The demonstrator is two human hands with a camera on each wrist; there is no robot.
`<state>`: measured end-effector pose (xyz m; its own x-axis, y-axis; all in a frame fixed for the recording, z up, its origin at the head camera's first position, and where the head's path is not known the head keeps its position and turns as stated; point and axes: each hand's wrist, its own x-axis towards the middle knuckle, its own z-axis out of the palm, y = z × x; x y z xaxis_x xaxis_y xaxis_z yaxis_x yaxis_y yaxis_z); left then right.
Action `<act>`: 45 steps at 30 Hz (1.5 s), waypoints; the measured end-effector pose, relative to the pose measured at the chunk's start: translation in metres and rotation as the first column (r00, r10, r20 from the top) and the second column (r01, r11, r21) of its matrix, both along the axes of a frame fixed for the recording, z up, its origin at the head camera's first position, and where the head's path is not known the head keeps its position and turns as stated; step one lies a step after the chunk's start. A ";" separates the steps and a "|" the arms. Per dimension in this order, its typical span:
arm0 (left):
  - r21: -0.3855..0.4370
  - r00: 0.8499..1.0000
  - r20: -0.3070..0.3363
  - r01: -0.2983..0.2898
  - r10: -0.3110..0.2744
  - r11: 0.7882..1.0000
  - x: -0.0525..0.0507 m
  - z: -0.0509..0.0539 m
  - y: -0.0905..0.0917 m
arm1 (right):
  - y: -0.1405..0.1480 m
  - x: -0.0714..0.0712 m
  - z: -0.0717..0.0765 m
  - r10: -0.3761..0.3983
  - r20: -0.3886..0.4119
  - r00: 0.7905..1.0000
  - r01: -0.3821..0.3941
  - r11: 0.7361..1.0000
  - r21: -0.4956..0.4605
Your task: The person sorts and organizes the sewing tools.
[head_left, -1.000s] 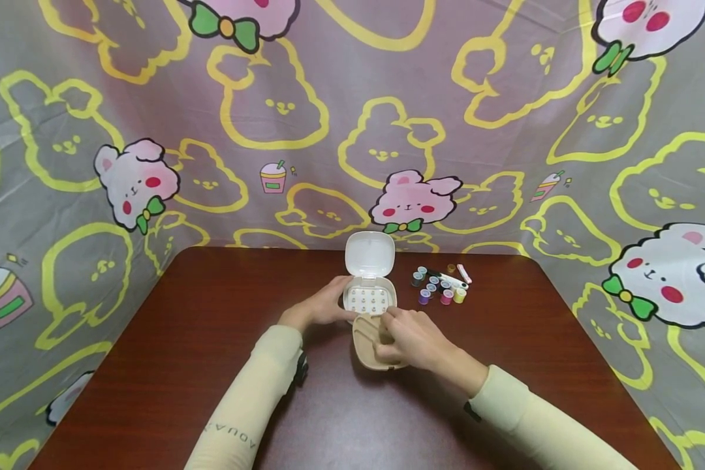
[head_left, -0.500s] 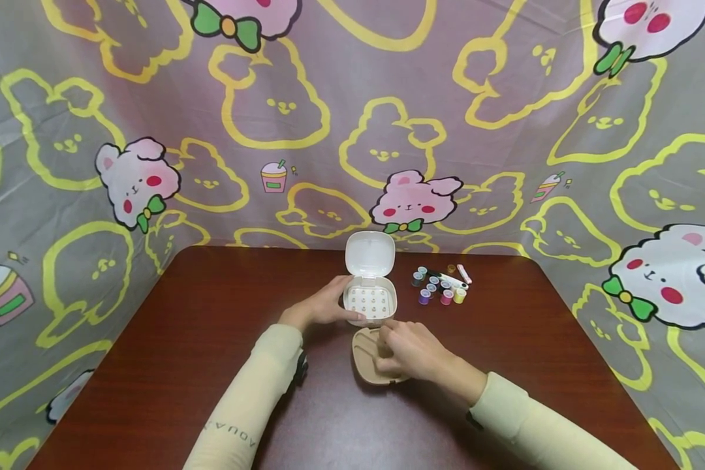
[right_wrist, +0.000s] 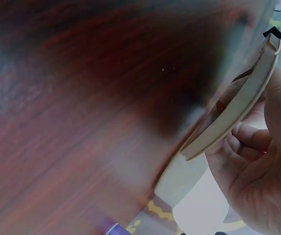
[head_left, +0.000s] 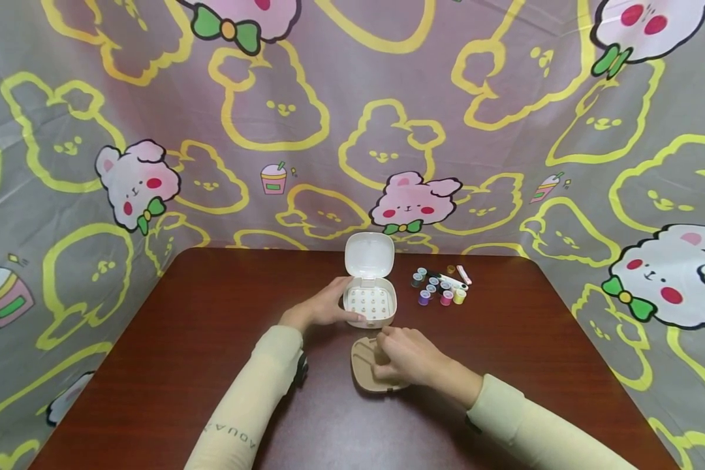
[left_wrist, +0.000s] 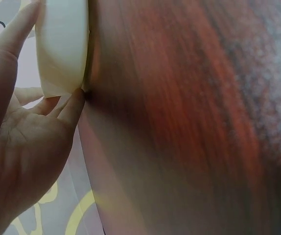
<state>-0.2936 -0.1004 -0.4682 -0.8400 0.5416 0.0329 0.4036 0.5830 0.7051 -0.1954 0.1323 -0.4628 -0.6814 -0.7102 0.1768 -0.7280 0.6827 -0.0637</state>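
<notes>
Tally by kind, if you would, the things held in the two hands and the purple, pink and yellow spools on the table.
White box, in the left hand: 1
Beige tray, in the right hand: 1
Purple spool: 1
Pink spool: 1
Yellow spool: 1
Total: 5

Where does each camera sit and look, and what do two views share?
Head: on the head, facing forward and down at a white rounded plastic box and rounded beige plastic tray; left hand and right hand show.
Left wrist: worn there, facing the box; left hand shows.
Right wrist: worn there, facing the tray; right hand shows.
Head and right wrist share tray, box and right hand.
</notes>
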 end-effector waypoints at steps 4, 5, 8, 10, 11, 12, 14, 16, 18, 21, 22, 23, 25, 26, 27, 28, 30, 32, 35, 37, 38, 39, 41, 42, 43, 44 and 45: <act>-0.005 1.000 0.000 0.001 -0.001 1.000 0.000 0.000 0.001 | -0.002 0.001 -0.002 -0.004 0.036 0.999 0.004 1.000 0.000; -0.008 1.000 -0.002 0.000 0.000 1.000 0.000 0.000 0.001 | -0.002 0.002 -0.003 -0.006 0.046 0.999 0.006 1.000 -0.003; -0.014 1.000 -0.001 -0.003 0.003 1.000 0.000 0.000 0.001 | -0.003 0.002 -0.005 -0.010 0.081 0.997 0.011 1.000 -0.004; -0.016 1.000 0.000 -0.006 0.006 1.000 0.000 0.001 0.001 | -0.003 0.002 -0.006 -0.009 0.100 0.995 0.010 1.000 -0.004; -0.018 1.000 0.003 -0.007 0.007 1.000 0.001 0.001 0.001 | -0.004 0.002 -0.007 -0.008 0.110 0.994 0.009 1.000 -0.004; -0.019 1.000 0.003 -0.006 0.006 1.000 0.001 0.001 0.001 | -0.004 0.001 -0.007 -0.006 0.120 0.993 0.007 1.000 -0.006; -0.020 1.000 0.005 -0.007 0.007 1.000 0.001 0.001 0.000 | -0.004 0.001 -0.008 -0.001 0.137 0.991 0.003 1.000 -0.013; -0.023 1.000 0.002 -0.006 0.006 1.000 0.000 0.001 0.000 | -0.005 0.001 -0.007 0.003 0.154 0.988 0.000 1.000 -0.020; -0.020 1.000 0.000 -0.007 0.007 1.000 0.001 0.001 0.000 | -0.005 0.001 -0.006 0.006 0.165 0.986 -0.002 1.000 -0.023; -0.021 1.000 -0.001 -0.009 0.009 1.000 0.001 0.002 0.000 | -0.005 0.000 -0.004 0.009 0.179 0.984 -0.006 1.000 -0.016; -0.020 1.000 -0.001 -0.010 0.010 1.000 0.000 0.002 0.000 | -0.005 0.000 -0.003 0.012 0.182 0.983 -0.010 1.000 -0.011; -0.020 1.000 -0.001 -0.009 0.009 1.000 0.000 0.002 -0.001 | -0.005 0.000 -0.002 0.015 0.189 0.982 -0.014 1.000 -0.007; -0.020 1.000 -0.002 -0.007 0.007 1.000 -0.001 0.001 -0.001 | -0.005 -0.001 0.001 0.031 0.209 0.978 -0.030 1.000 -0.009; -0.017 1.000 -0.001 -0.007 0.007 1.000 -0.001 0.000 0.000 | -0.004 -0.001 0.003 0.039 0.221 0.974 -0.037 0.999 -0.012; -0.014 1.000 0.000 -0.006 0.006 1.000 -0.001 0.000 0.000 | -0.004 -0.001 0.005 0.047 0.236 0.971 -0.045 0.999 -0.016; -0.013 1.000 0.002 -0.005 0.005 1.000 -0.001 0.000 0.000 | -0.003 -0.002 0.007 0.055 0.250 0.967 -0.052 0.998 -0.020; -0.011 1.000 0.005 -0.004 0.004 1.000 0.000 0.000 0.000 | -0.002 -0.002 0.011 0.069 0.272 0.960 -0.062 0.997 -0.034; -0.012 1.000 0.008 -0.004 0.005 1.000 0.001 0.000 0.000 | 0.000 -0.002 0.014 0.074 0.287 0.955 -0.065 0.997 -0.041; -0.010 1.000 0.002 -0.003 0.003 1.000 0.001 0.000 0.000 | 0.002 -0.003 0.018 0.069 0.278 0.958 -0.062 0.998 -0.034; -0.008 1.000 -0.002 -0.002 0.002 1.000 0.001 0.001 0.000 | 0.003 -0.004 0.021 0.056 0.259 0.964 -0.054 0.998 -0.015; -0.006 1.000 -0.004 -0.003 0.003 1.000 0.001 0.001 0.000 | 0.004 -0.004 0.022 0.048 0.246 0.968 -0.049 0.999 -0.002; -0.005 1.000 -0.005 -0.002 0.002 1.000 0.001 0.001 0.000 | 0.005 -0.004 0.023 0.040 0.233 0.972 -0.043 0.999 0.011; -0.006 1.000 -0.006 -0.002 0.002 1.000 0.001 0.001 0.000 | 0.006 -0.004 0.026 0.027 0.213 0.977 -0.033 0.999 0.026; -0.007 1.000 -0.005 -0.001 0.001 1.000 0.001 0.001 -0.001 | 0.007 -0.005 0.027 0.021 0.205 0.978 -0.028 0.999 0.031; -0.007 1.000 -0.006 -0.001 0.001 1.000 0.001 0.001 -0.001 | 0.008 -0.005 0.028 0.018 0.198 0.980 -0.024 0.999 0.030; -0.006 1.000 -0.004 -0.002 0.002 1.000 0.001 0.000 -0.001 | 0.009 -0.005 0.028 0.014 0.195 0.981 -0.020 0.999 0.026; -0.007 1.000 -0.004 -0.003 0.002 1.000 0.001 0.000 -0.001 | 0.011 -0.005 0.029 0.011 0.191 0.982 -0.015 1.000 0.020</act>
<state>-0.2926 -0.1013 -0.4680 -0.8412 0.5397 0.0326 0.4050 0.5890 0.6993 -0.2007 0.1431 -0.4336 -0.6917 -0.7216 0.0292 -0.7129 0.6758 -0.1873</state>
